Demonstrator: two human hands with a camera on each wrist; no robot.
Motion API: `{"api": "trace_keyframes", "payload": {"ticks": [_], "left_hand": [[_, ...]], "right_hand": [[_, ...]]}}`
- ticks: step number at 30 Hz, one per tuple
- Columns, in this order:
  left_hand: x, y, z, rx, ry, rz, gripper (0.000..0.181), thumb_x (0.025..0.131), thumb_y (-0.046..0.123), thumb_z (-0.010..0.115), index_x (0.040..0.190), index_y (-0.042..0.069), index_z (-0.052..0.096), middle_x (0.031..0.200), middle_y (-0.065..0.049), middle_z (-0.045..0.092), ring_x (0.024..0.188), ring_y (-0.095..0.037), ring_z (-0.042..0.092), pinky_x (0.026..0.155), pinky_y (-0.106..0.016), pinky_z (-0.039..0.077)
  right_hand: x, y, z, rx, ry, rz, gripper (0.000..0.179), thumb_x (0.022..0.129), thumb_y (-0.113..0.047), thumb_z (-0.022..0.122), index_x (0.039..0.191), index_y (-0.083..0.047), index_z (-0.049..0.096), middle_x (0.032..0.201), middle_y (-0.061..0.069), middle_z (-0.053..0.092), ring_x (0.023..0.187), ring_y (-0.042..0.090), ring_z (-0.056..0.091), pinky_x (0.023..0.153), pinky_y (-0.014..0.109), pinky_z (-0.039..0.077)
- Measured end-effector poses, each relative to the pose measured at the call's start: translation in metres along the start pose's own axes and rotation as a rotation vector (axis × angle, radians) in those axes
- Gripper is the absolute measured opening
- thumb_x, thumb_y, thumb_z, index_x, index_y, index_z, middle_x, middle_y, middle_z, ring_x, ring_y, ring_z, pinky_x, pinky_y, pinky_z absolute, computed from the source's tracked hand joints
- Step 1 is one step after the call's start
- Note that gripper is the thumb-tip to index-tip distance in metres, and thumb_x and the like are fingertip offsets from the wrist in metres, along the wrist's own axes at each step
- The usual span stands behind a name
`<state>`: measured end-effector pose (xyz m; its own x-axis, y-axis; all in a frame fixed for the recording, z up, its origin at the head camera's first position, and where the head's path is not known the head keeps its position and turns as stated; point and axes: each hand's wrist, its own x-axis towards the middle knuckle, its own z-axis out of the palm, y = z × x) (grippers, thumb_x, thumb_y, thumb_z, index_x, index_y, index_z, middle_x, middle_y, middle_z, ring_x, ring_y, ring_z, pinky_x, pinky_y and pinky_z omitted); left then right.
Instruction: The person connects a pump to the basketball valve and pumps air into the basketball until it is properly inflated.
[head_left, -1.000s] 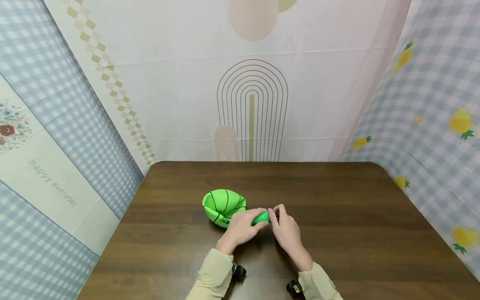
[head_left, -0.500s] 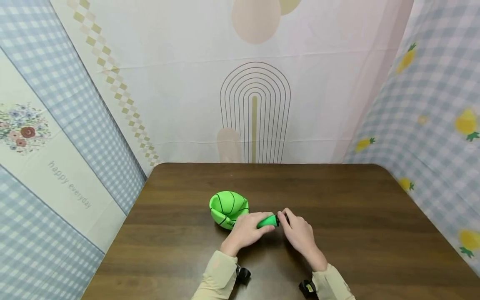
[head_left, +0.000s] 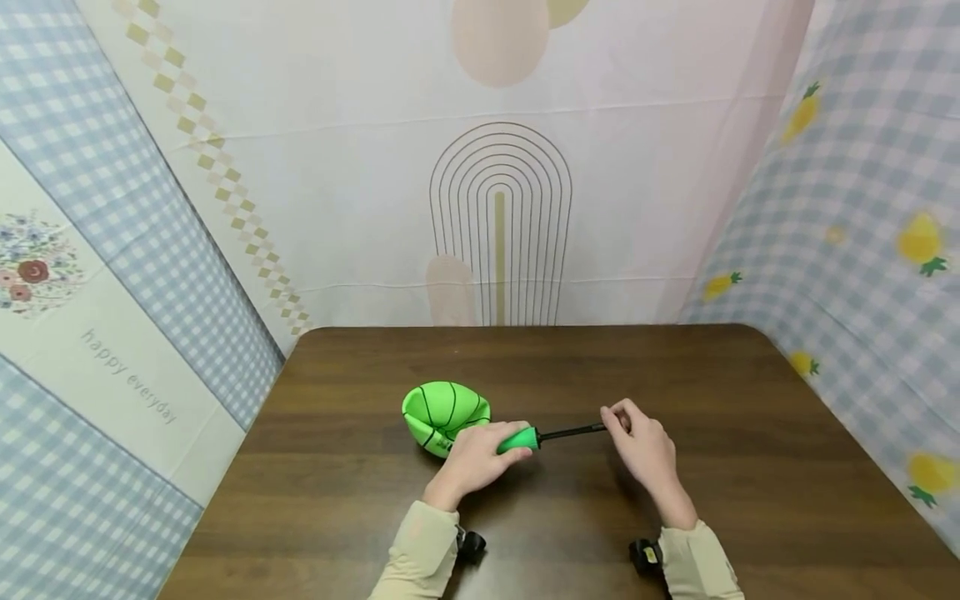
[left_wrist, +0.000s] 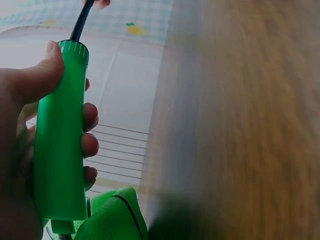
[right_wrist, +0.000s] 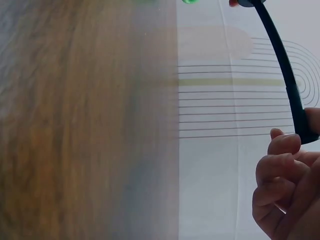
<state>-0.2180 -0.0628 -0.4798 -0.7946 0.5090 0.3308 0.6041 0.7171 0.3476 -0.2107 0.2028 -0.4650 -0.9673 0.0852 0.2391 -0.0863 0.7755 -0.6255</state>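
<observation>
A limp, dented green ball with black seam lines lies on the table, left of centre. Just to its right, my left hand grips the green barrel of a hand pump, thumb along one side and fingers wrapped round the other. A long black rod extends from the barrel's right end. My right hand pinches the rod's far end between thumb and fingers. The pump's lower end is close to the ball in the left wrist view; whether they are joined I cannot tell.
The brown wooden table extends on both sides of the hands. A white patterned cloth hangs behind it. Blue checked cloths hang at the left and right.
My right hand has moved to the right and drawn the black rod well out of the pump barrel. My left hand keeps its grip beside the ball.
</observation>
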Motion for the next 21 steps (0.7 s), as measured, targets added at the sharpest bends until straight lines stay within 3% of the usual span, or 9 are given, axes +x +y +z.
{"api": "trace_keyframes", "payload": {"ticks": [4,5,8,11,12,14,16,18,21], "left_hand": [[0.001,0.002,-0.001,-0.005,-0.034,-0.023,0.041,0.093,0.048,0.056,0.125,0.025,0.064,0.118,0.009,0.07,0.095,-0.01,0.067,0.074,-0.028,0.049],[0.001,0.003,-0.001,-0.006,-0.042,-0.027,0.04,0.093,0.048,0.056,0.126,0.025,0.064,0.118,0.009,0.07,0.096,-0.01,0.067,0.075,-0.028,0.049],[0.002,0.004,-0.001,-0.01,-0.057,-0.038,0.041,0.093,0.048,0.056,0.127,0.025,0.064,0.12,0.009,0.069,0.098,-0.01,0.067,0.076,-0.029,0.049],[0.002,0.004,0.0,-0.013,-0.064,-0.067,0.042,0.093,0.048,0.056,0.127,0.024,0.064,0.121,0.009,0.069,0.096,-0.011,0.067,0.076,-0.029,0.049],[0.002,0.004,0.0,-0.014,-0.065,-0.079,0.042,0.093,0.048,0.056,0.126,0.024,0.064,0.12,0.009,0.069,0.095,-0.011,0.066,0.075,-0.028,0.049],[0.001,0.005,0.0,-0.017,-0.067,-0.1,0.042,0.093,0.049,0.056,0.126,0.024,0.064,0.12,0.008,0.07,0.093,-0.011,0.066,0.073,-0.028,0.048],[0.002,0.006,0.0,-0.02,-0.072,-0.112,0.042,0.093,0.049,0.056,0.125,0.024,0.065,0.118,0.007,0.07,0.09,-0.011,0.066,0.072,-0.028,0.048],[0.003,0.007,0.0,-0.023,-0.075,-0.116,0.041,0.093,0.049,0.056,0.125,0.023,0.065,0.116,0.007,0.071,0.088,-0.011,0.065,0.071,-0.028,0.047],[0.005,0.009,0.001,-0.025,-0.075,-0.112,0.039,0.093,0.048,0.056,0.123,0.024,0.065,0.111,0.006,0.072,0.082,-0.01,0.063,0.068,-0.027,0.046]], "right_hand": [[-0.001,0.004,-0.002,0.013,-0.065,0.032,0.04,0.1,-0.047,0.045,0.093,-0.013,0.064,0.063,0.002,0.049,0.053,0.015,0.042,0.052,0.03,0.029],[-0.002,0.004,-0.002,0.011,-0.083,0.04,0.042,0.1,-0.048,0.044,0.096,-0.012,0.066,0.067,0.006,0.056,0.056,0.019,0.049,0.053,0.033,0.034],[-0.003,0.003,-0.002,-0.011,-0.143,0.069,0.054,0.102,-0.048,0.037,0.111,-0.004,0.068,0.095,0.022,0.07,0.082,0.037,0.065,0.068,0.048,0.049],[-0.003,-0.003,0.004,-0.029,-0.184,0.07,0.062,0.104,-0.045,0.032,0.126,0.006,0.059,0.123,0.029,0.063,0.111,0.045,0.061,0.088,0.057,0.048],[-0.004,-0.006,0.007,-0.029,-0.194,0.069,0.063,0.104,-0.045,0.031,0.127,0.007,0.058,0.124,0.029,0.062,0.111,0.046,0.06,0.089,0.057,0.048],[-0.005,-0.013,0.015,-0.029,-0.194,0.061,0.061,0.104,-0.044,0.032,0.12,0.006,0.061,0.114,0.03,0.066,0.103,0.044,0.064,0.082,0.054,0.051],[-0.007,-0.02,0.023,-0.016,-0.2,0.065,0.056,0.104,-0.046,0.034,0.106,0.002,0.063,0.092,0.025,0.068,0.085,0.037,0.067,0.07,0.046,0.051],[-0.009,-0.026,0.03,-0.002,-0.199,0.071,0.05,0.103,-0.048,0.036,0.089,-0.004,0.057,0.07,0.012,0.058,0.067,0.026,0.06,0.06,0.037,0.045],[-0.013,-0.034,0.038,0.019,-0.214,0.08,0.048,0.101,-0.051,0.038,0.081,-0.009,0.046,0.061,0.002,0.039,0.058,0.017,0.045,0.056,0.03,0.035]]}}
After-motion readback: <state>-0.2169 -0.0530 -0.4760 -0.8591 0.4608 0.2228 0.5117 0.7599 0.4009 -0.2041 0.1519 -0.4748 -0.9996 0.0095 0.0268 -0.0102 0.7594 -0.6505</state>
